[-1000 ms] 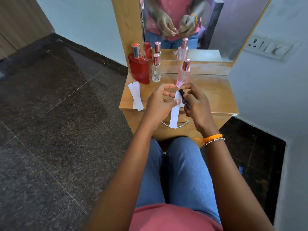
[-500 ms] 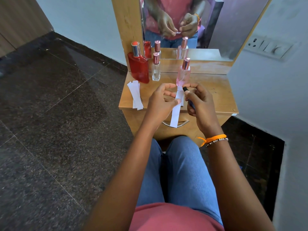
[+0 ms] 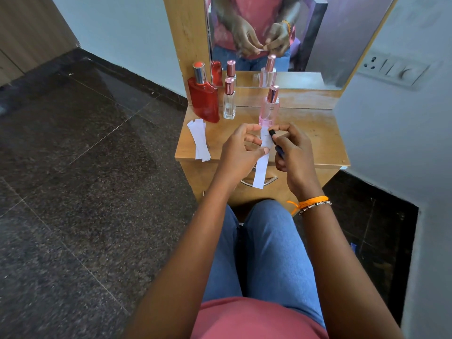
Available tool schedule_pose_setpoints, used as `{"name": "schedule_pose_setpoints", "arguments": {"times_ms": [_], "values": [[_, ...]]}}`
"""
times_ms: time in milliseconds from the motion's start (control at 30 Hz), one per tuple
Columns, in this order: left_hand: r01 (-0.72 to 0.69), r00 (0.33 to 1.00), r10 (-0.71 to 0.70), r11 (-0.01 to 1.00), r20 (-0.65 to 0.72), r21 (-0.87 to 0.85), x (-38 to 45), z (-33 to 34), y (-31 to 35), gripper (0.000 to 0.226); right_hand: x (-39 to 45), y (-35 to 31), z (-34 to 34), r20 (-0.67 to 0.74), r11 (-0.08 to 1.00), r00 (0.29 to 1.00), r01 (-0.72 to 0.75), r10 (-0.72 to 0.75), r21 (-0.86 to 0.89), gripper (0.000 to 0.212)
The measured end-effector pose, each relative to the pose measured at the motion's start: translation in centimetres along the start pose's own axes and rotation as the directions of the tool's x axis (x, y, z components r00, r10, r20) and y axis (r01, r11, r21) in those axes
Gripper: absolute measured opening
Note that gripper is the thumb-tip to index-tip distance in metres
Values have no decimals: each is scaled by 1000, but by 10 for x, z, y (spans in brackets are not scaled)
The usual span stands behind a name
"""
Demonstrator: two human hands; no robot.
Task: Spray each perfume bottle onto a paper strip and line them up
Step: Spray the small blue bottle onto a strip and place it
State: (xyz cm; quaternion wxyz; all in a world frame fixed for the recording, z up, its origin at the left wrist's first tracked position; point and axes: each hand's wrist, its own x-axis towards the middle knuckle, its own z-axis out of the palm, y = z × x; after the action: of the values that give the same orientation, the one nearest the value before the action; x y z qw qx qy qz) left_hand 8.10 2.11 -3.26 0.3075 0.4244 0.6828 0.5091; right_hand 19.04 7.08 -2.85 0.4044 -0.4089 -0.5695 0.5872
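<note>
Marking a strip up at the dresser

My left hand point(image 3: 238, 152) pinches the paper strip point(image 3: 263, 162); right hand point(image 3: 294, 152) grips a dark pen point(image 3: 276, 143), tip on the strip.

Lighting is soft, even and moderately bright. The dark floor point(image 3: 73, 167) carries a dull sheen. Wide-angle distortion bends the frame edges. The mirror point(image 3: 305, 33) reflection is slightly blurred.

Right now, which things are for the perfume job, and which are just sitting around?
For the job:
- red bottle
- clear bottle
- pink bottle
- paper strip, held by the left hand
- spare strips
- dark pen, in the right hand

Just there:
- mirror
- wall switches
- drawer handle
</note>
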Motion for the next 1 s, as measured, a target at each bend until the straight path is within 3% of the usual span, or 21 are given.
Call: {"name": "schedule_pose_setpoints", "arguments": {"times_ms": [100, 233, 533, 633, 767, 1000], "values": [[-6, 999, 5, 1000, -33, -13, 1, 0, 1, 43, 2, -3, -7, 52, 996, 998, -36, 31, 81, 13], [-10, 996, 6, 999, -89, -50, 5, 2, 5, 39, 2, -1, -11, 110, 976, 987, -131, 113, 174, 27], [22, 989, -31, 998, -143, -65, 11, 9, 1, 25, 10, 5, -21, -7, 964, 982, -185, 190, 193, 43], [-6, 972, 16, 999, -234, 45, 14, 7, -5, 24, 24, 11, -33, -130, 989, 980, -147, 150, 32, 45], [12, 973, 29, 984, -228, 176, 22, 6, -15, 29, 54, 20, -41, -250, 978, 967, -98, 49, -186, 45], [49, 986, -7, 966, -164, 255, 34, 14, -23, 25, 85, 33, -36, -214, 815, 968, -19, -130, -579, 41]]}}
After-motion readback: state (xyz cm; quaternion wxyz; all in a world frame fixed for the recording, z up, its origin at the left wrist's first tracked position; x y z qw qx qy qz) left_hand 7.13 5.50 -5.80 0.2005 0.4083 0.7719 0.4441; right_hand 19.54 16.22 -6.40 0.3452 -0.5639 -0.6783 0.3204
